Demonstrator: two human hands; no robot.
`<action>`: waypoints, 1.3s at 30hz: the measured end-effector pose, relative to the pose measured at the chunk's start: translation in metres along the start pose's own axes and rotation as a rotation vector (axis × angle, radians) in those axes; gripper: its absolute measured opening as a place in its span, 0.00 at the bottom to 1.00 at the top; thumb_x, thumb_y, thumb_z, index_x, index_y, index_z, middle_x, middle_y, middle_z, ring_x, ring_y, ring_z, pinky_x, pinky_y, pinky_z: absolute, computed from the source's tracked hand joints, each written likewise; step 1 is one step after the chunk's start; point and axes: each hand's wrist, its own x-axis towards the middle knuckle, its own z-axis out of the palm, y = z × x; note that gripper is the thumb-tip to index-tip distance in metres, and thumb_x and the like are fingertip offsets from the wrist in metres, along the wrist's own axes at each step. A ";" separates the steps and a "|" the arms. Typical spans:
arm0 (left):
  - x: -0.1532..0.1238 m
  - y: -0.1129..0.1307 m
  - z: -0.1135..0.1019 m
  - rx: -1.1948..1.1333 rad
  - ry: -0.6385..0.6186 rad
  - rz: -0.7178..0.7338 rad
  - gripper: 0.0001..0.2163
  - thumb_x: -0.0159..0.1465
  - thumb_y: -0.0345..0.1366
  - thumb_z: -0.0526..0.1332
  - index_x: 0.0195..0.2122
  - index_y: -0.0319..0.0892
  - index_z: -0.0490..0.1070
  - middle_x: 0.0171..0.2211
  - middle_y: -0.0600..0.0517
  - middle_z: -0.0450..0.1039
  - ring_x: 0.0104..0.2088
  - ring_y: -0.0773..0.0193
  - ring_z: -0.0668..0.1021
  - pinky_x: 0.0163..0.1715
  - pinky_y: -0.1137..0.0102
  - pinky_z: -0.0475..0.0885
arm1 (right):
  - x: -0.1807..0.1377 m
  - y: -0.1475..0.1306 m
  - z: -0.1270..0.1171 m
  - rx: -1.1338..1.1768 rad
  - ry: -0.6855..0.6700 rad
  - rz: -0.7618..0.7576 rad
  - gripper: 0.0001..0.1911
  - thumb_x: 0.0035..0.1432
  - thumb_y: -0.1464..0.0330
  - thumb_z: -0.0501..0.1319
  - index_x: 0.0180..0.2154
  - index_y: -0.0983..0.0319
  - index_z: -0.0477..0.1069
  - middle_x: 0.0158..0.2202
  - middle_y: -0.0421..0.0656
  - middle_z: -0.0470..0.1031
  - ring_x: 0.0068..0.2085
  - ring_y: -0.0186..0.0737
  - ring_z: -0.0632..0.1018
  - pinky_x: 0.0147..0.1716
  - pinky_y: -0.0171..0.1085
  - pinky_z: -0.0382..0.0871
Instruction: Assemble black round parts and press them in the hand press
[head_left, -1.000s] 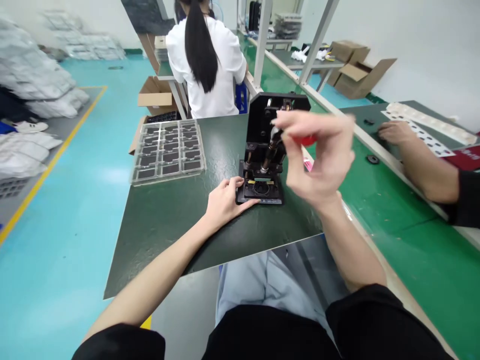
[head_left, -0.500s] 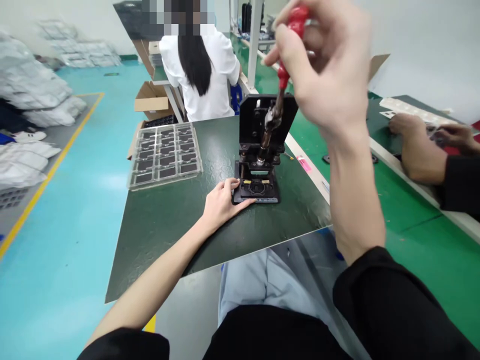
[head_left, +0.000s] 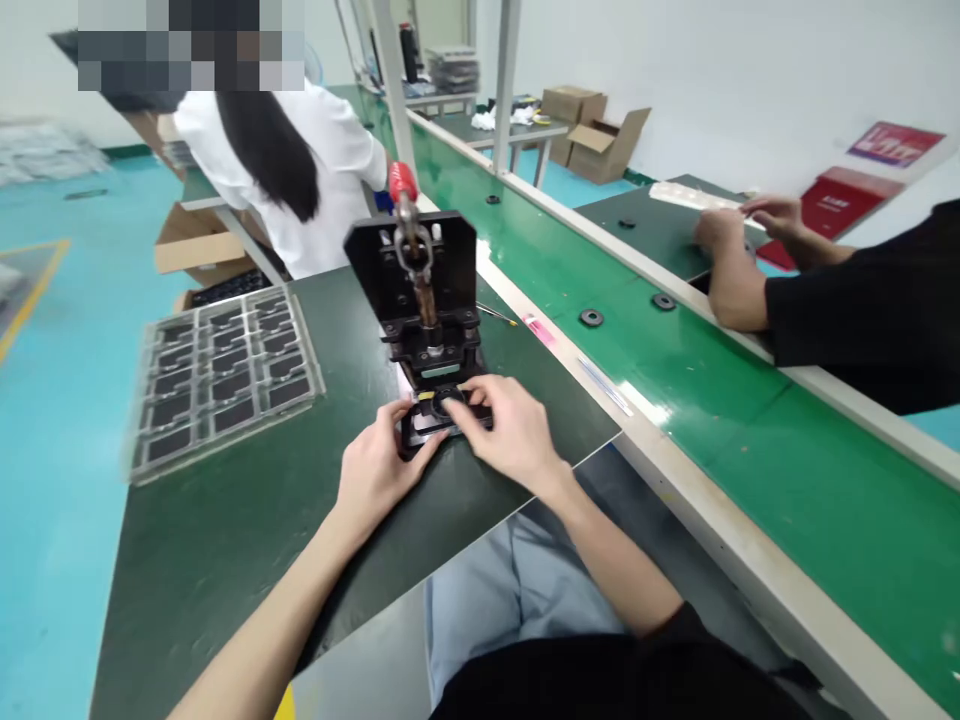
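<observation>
A black hand press (head_left: 411, 270) with a red-knobbed lever (head_left: 403, 182) stands on a dark green table, its lever raised. My left hand (head_left: 375, 462) grips the left front corner of the press base (head_left: 409, 440), thumb along the front edge. At the right side of the base is my right hand (head_left: 511, 428), its thumb and fingers closed about a small black round part (head_left: 447, 400) lying in the fixture under the press head. The fingers partly cover that part.
A clear plastic tray (head_left: 319, 385) of dark flat pieces lies at left. Tweezers (head_left: 496, 314) lie behind the press. To the right runs a green conveyor (head_left: 705, 400) carrying black round parts (head_left: 591, 317). One person sits ahead; another person's hands (head_left: 724, 228) work across the belt.
My right hand has let go of the red lever knob and come down to the fixture. My left hand stays at the base. The view has swung right.
</observation>
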 end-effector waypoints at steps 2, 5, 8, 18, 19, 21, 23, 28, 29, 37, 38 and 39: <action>0.001 -0.001 -0.001 -0.009 0.007 0.010 0.25 0.68 0.56 0.59 0.55 0.41 0.67 0.34 0.50 0.82 0.27 0.62 0.82 0.28 0.72 0.73 | 0.002 -0.015 0.010 -0.174 -0.067 -0.028 0.20 0.71 0.52 0.59 0.47 0.63 0.74 0.45 0.52 0.79 0.48 0.50 0.78 0.44 0.44 0.74; 0.003 -0.002 -0.003 -0.016 0.000 0.025 0.24 0.68 0.55 0.58 0.55 0.41 0.67 0.31 0.52 0.81 0.24 0.63 0.80 0.26 0.73 0.71 | 0.014 -0.034 0.013 -0.341 -0.131 -0.044 0.22 0.72 0.53 0.57 0.48 0.66 0.73 0.48 0.56 0.76 0.49 0.53 0.76 0.46 0.47 0.73; 0.003 -0.003 -0.004 -0.014 0.006 0.011 0.26 0.67 0.57 0.58 0.55 0.41 0.67 0.31 0.52 0.81 0.23 0.64 0.79 0.25 0.73 0.71 | 0.021 -0.037 0.008 -0.359 -0.141 0.003 0.22 0.70 0.53 0.60 0.49 0.67 0.72 0.47 0.56 0.76 0.49 0.54 0.75 0.48 0.47 0.72; 0.008 0.003 -0.010 0.045 -0.060 -0.046 0.28 0.66 0.61 0.55 0.55 0.42 0.67 0.28 0.52 0.78 0.25 0.61 0.81 0.23 0.72 0.68 | 0.013 -0.021 -0.005 -0.188 -0.106 0.005 0.17 0.68 0.57 0.62 0.46 0.64 0.74 0.45 0.56 0.80 0.49 0.56 0.78 0.51 0.51 0.72; 0.007 0.004 -0.011 0.055 -0.063 -0.043 0.29 0.66 0.61 0.55 0.55 0.42 0.67 0.28 0.53 0.77 0.25 0.60 0.80 0.23 0.72 0.67 | 0.005 -0.016 -0.012 -0.141 -0.079 -0.014 0.17 0.68 0.56 0.62 0.47 0.63 0.74 0.46 0.54 0.80 0.49 0.55 0.78 0.52 0.52 0.72; 0.007 0.006 -0.012 0.077 -0.062 -0.037 0.29 0.67 0.62 0.54 0.55 0.42 0.67 0.26 0.53 0.75 0.24 0.60 0.80 0.23 0.72 0.66 | -0.019 0.000 -0.034 -0.015 -0.042 -0.052 0.18 0.66 0.56 0.64 0.51 0.60 0.73 0.47 0.50 0.81 0.49 0.51 0.79 0.51 0.50 0.73; 0.006 0.008 -0.011 0.098 -0.059 -0.028 0.29 0.67 0.62 0.52 0.54 0.41 0.67 0.25 0.54 0.73 0.23 0.60 0.79 0.22 0.71 0.65 | -0.046 0.023 -0.062 0.128 -0.048 -0.049 0.19 0.65 0.57 0.66 0.53 0.58 0.72 0.45 0.46 0.81 0.45 0.46 0.80 0.46 0.45 0.76; 0.007 0.010 -0.008 0.135 -0.032 0.008 0.28 0.70 0.61 0.50 0.53 0.40 0.68 0.24 0.53 0.72 0.22 0.58 0.78 0.21 0.70 0.63 | -0.071 0.110 -0.137 0.048 0.011 0.043 0.20 0.65 0.55 0.66 0.53 0.57 0.72 0.40 0.45 0.81 0.35 0.42 0.80 0.37 0.42 0.77; 0.008 0.010 -0.007 0.140 -0.029 0.010 0.28 0.70 0.61 0.50 0.53 0.40 0.68 0.23 0.53 0.71 0.22 0.58 0.78 0.21 0.70 0.62 | -0.063 0.130 -0.148 -0.026 0.014 0.043 0.20 0.65 0.55 0.65 0.53 0.58 0.72 0.42 0.46 0.81 0.35 0.44 0.80 0.38 0.44 0.77; 0.009 0.008 -0.011 0.138 -0.059 -0.001 0.26 0.69 0.60 0.51 0.52 0.41 0.68 0.22 0.55 0.72 0.20 0.59 0.77 0.21 0.70 0.62 | 0.091 0.253 -0.162 -0.409 0.097 0.355 0.18 0.63 0.65 0.61 0.50 0.70 0.72 0.50 0.65 0.79 0.50 0.58 0.79 0.55 0.51 0.71; 0.009 0.008 -0.012 0.135 -0.060 -0.001 0.26 0.69 0.59 0.51 0.51 0.42 0.69 0.22 0.56 0.72 0.20 0.59 0.77 0.20 0.71 0.62 | 0.108 0.260 -0.159 -0.413 0.122 0.381 0.19 0.64 0.66 0.60 0.50 0.73 0.71 0.50 0.69 0.78 0.52 0.61 0.79 0.56 0.53 0.70; 0.009 0.008 -0.013 0.132 -0.059 0.000 0.25 0.69 0.59 0.52 0.51 0.42 0.69 0.21 0.56 0.71 0.20 0.59 0.77 0.20 0.71 0.62 | 0.121 0.266 -0.156 -0.411 0.144 0.400 0.20 0.64 0.65 0.59 0.50 0.76 0.71 0.50 0.73 0.76 0.52 0.63 0.78 0.55 0.55 0.70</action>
